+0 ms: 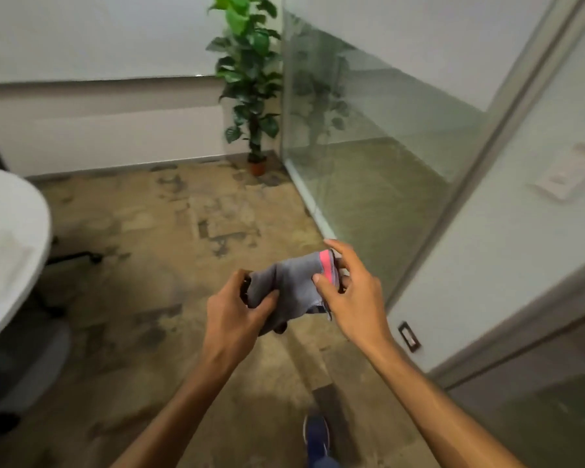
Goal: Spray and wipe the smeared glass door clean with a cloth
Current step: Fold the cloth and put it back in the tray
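A grey cloth (293,285) with a pink edge is stretched between both hands at chest height in the head view. My left hand (237,312) grips its left end, fingers curled around the bunched fabric. My right hand (352,292) pinches the pink-edged right end between thumb and fingers. The glass door (537,238) with its pale metal frame stands to the right of the hands, an arm's length away. A fixed glass panel (368,130) runs beyond it toward the corner. No spray bottle is visible.
A potted green plant (250,79) stands in the far corner beside the glass panel. A white rounded table (7,238) and a dark chair base sit at the left. My blue shoe (316,437) rests on the mottled beige floor (149,265).
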The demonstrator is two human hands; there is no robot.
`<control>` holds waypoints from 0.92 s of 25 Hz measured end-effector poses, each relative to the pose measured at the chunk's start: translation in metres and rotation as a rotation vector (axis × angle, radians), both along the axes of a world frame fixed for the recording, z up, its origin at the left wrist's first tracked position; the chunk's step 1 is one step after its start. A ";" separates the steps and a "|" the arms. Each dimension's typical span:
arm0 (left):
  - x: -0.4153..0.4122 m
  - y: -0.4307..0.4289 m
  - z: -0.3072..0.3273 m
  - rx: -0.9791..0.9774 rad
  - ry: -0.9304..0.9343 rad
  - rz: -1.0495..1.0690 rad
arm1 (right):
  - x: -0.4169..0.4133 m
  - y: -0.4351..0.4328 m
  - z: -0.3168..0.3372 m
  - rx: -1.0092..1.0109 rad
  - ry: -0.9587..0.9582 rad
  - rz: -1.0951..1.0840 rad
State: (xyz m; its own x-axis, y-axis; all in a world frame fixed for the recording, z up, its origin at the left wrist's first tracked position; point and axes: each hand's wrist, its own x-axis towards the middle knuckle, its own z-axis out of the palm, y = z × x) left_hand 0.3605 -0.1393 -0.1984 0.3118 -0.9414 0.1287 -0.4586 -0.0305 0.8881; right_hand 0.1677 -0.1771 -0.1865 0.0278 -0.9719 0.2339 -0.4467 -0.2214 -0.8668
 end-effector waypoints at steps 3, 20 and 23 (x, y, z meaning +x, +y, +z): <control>0.041 -0.007 -0.009 -0.029 -0.009 0.138 | 0.050 -0.024 -0.009 -0.115 0.139 0.243; 0.252 -0.127 -0.035 -0.057 -0.857 0.384 | 0.312 -0.245 -0.044 -0.512 0.191 0.751; 0.294 -0.138 -0.039 -0.064 -0.986 0.426 | 0.368 -0.270 -0.051 -0.676 0.224 0.796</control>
